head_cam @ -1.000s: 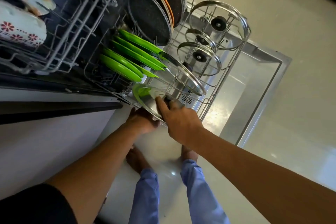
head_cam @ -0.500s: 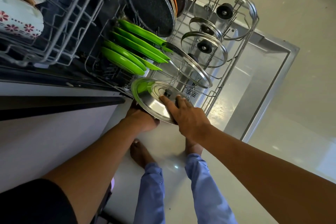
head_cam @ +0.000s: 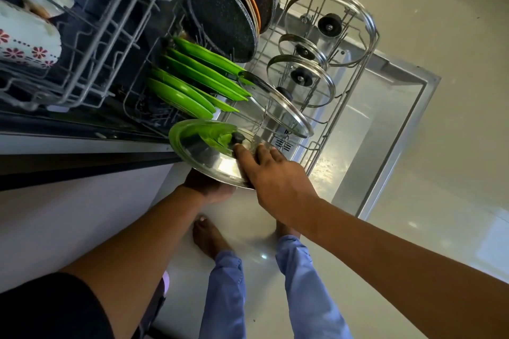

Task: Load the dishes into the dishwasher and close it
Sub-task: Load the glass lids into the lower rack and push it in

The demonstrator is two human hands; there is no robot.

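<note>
1. Right hand (head_cam: 271, 173) lies on top of a steel lid (head_cam: 209, 154), fingertips curled in around its dark knob. The lid sits tilted at the near edge of the lower rack (head_cam: 316, 146).
2. Left hand (head_cam: 209, 187) is under the lid's near rim. It's mostly hidden, so I can't tell how its fingers sit.
3. Just past the lid, a row of green plates (head_cam: 192, 82) stands on edge in the rack, with dark speckled plates (head_cam: 220, 19) behind them.
4. On the right side of the rack, four glass lids (head_cam: 303, 80) stand upright in a line.
5. The upper rack (head_cam: 96, 22) on the left holds white cups with a red flower print (head_cam: 24, 44).
6. The dishwasher door (head_cam: 385, 129) lies open flat, shiny steel, under the rack.
7. The floor (head_cam: 454, 63) is pale glossy tile. Bare feet and blue trouser legs show below.
</note>
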